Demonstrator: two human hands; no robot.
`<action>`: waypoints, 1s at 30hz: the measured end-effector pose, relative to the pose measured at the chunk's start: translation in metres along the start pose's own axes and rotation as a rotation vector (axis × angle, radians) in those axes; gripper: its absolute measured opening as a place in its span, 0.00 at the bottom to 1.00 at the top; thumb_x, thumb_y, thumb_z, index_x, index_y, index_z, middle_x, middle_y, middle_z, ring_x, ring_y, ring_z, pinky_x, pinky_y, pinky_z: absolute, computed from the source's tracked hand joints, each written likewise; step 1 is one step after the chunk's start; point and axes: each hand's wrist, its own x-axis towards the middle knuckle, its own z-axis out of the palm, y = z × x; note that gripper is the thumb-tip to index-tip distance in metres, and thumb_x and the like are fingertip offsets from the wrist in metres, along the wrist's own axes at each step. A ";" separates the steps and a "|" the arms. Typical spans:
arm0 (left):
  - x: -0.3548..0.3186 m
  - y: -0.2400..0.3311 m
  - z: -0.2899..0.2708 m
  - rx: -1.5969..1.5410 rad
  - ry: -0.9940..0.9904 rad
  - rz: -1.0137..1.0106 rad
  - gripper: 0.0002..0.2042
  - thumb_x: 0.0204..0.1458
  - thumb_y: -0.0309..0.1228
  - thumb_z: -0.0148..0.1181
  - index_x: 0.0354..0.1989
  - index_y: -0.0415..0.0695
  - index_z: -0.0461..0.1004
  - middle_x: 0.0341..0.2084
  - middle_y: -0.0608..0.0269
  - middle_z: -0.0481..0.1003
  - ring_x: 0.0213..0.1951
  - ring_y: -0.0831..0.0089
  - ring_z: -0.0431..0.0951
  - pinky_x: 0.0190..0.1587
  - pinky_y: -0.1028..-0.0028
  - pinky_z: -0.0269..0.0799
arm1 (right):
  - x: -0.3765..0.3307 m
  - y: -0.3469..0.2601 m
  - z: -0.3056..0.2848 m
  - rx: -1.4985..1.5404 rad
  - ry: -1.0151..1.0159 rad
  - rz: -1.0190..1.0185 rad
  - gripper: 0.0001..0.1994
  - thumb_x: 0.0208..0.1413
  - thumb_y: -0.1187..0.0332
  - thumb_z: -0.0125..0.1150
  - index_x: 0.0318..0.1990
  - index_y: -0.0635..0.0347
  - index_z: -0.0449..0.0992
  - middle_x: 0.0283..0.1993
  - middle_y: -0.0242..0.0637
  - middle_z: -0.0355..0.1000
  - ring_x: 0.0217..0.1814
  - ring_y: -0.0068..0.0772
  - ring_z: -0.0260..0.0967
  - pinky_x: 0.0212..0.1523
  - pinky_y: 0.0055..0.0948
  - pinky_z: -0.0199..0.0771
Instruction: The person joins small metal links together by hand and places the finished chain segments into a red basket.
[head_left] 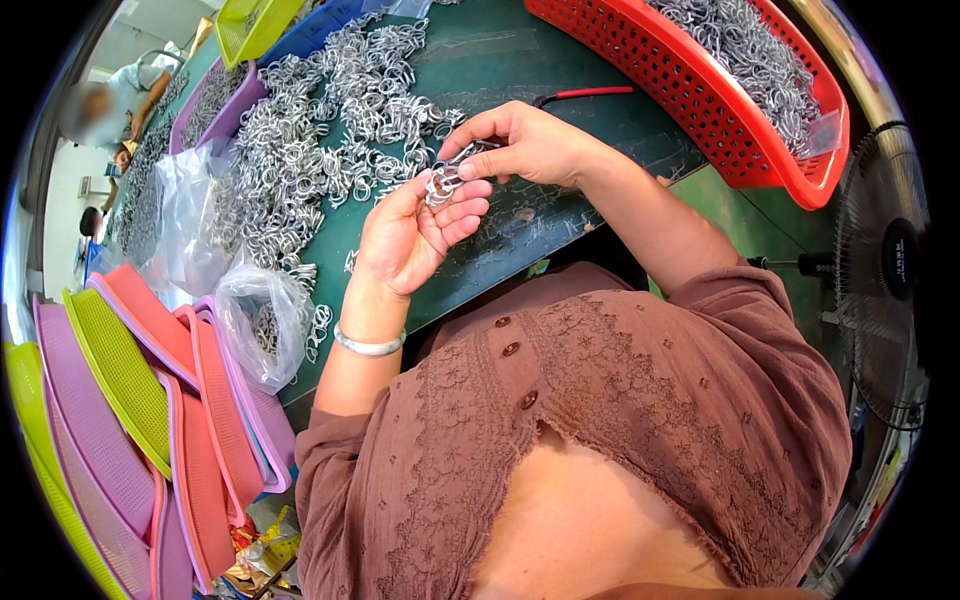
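Metal ring-shaped pieces, hand work partway by appearance

A few small metal pieces [441, 186] are held between the two hands, over the near part of the green table [480, 65]. Left hand [403, 245]: palm up, thumb and fingers narrowed on the pieces, other fingers loosely curled. Right hand [530, 145]: thumb and forefinger pinched on the same cluster; exact grip partly hidden.

Progress, judged: much appears left, since a broad loose heap [285, 150] of similar pieces lies just beyond the left hand. The red basket [690, 110] is well filled with metal pieces, and a clear bag [262, 325] holds some; whether these are finished or waiting, cannot tell. Stacked coloured baskets [120, 400] stand at left.

Writing: a label with marks on the fan [900, 258] hub, too small to read; none made out on the pieces or baskets
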 end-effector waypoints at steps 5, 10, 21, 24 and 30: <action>-0.002 0.001 -0.001 -0.025 -0.006 -0.011 0.18 0.57 0.35 0.34 0.42 0.30 0.63 0.36 0.42 0.71 0.35 0.61 0.76 0.38 0.70 0.74 | 0.002 0.004 -0.001 -0.369 0.052 -0.476 0.10 0.45 0.78 0.56 0.37 0.62 0.73 0.41 0.37 0.67 0.43 0.27 0.64 0.45 0.24 0.64; -0.003 0.001 0.001 0.001 0.024 -0.002 0.17 0.57 0.35 0.34 0.40 0.31 0.63 0.35 0.43 0.72 0.34 0.61 0.76 0.37 0.70 0.74 | 0.000 0.000 0.002 -0.421 0.049 -0.541 0.08 0.44 0.80 0.54 0.34 0.62 0.72 0.44 0.39 0.65 0.47 0.30 0.62 0.47 0.26 0.62; -0.003 0.001 0.006 0.069 0.116 0.014 0.16 0.56 0.34 0.40 0.41 0.32 0.62 0.33 0.43 0.72 0.33 0.61 0.76 0.36 0.70 0.75 | 0.004 0.007 0.001 -0.266 -0.030 -0.443 0.09 0.45 0.81 0.52 0.35 0.63 0.71 0.43 0.38 0.66 0.48 0.30 0.62 0.49 0.27 0.60; -0.003 0.001 0.008 0.101 0.157 0.031 0.15 0.55 0.34 0.41 0.42 0.31 0.62 0.32 0.44 0.72 0.33 0.61 0.76 0.36 0.70 0.75 | 0.004 0.008 0.000 -0.259 -0.025 -0.420 0.09 0.45 0.80 0.53 0.36 0.64 0.71 0.43 0.38 0.66 0.48 0.30 0.62 0.49 0.27 0.60; -0.003 0.001 0.007 0.115 0.170 0.036 0.15 0.55 0.34 0.41 0.42 0.31 0.62 0.33 0.44 0.72 0.33 0.62 0.76 0.36 0.70 0.74 | 0.005 0.010 -0.001 -0.242 -0.026 -0.414 0.09 0.44 0.81 0.53 0.36 0.64 0.70 0.42 0.38 0.66 0.48 0.30 0.62 0.49 0.27 0.60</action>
